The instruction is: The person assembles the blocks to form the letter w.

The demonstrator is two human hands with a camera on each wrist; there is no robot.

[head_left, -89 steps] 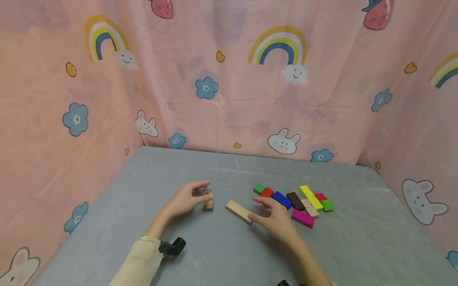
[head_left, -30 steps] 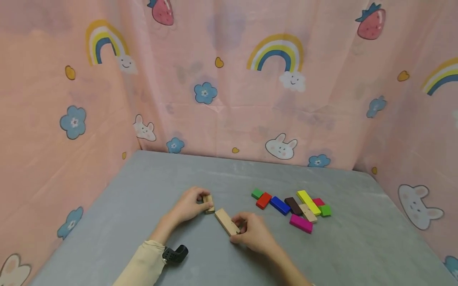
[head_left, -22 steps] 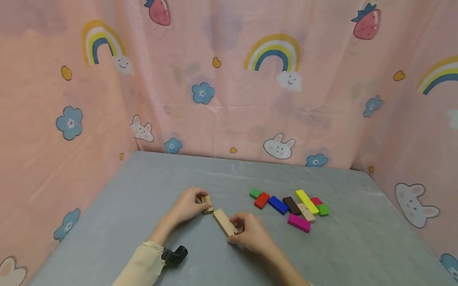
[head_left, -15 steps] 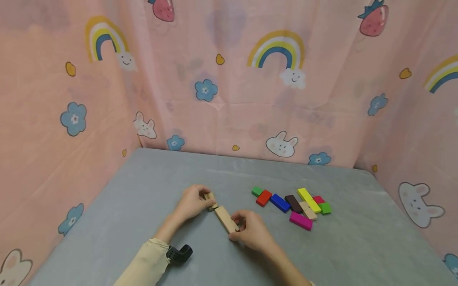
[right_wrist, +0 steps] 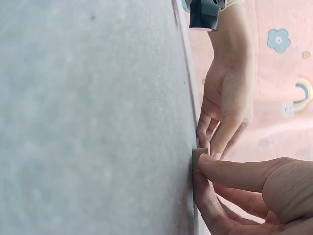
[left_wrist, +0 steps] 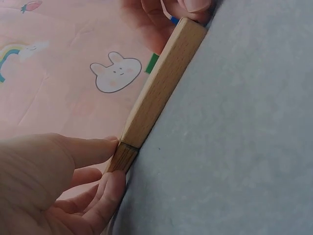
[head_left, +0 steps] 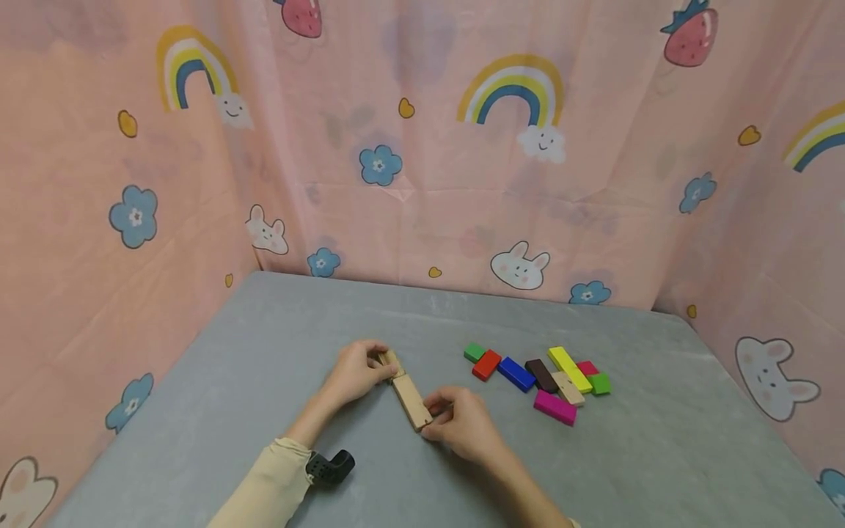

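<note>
Two natural wooden blocks lie end to end on the grey table. My left hand (head_left: 356, 372) pinches the shorter, darker-grained block (left_wrist: 123, 159) at the far end, covering part of it. The longer, pale wooden block (head_left: 412, 402) runs from there toward me, its far end right at the short one's end. At its near end my right hand (head_left: 467, 425) grips it between thumb and fingers. In the right wrist view only a small end of the pale block (right_wrist: 196, 154) shows past the thumb. The left wrist view shows a thin seam where the blocks meet.
To the right lies a loose group of coloured blocks: green (head_left: 473, 353), red (head_left: 487, 364), blue (head_left: 517, 375), dark brown (head_left: 542, 375), yellow (head_left: 570, 369), magenta (head_left: 555, 408) and others. A pink printed curtain (head_left: 422, 213) surrounds the table (head_left: 297, 315) at the back and sides.
My right hand has taken hold of the pale block, moved it left and turned it in line with the short one. The left fingers have closed on the short block and angled it slightly.
</note>
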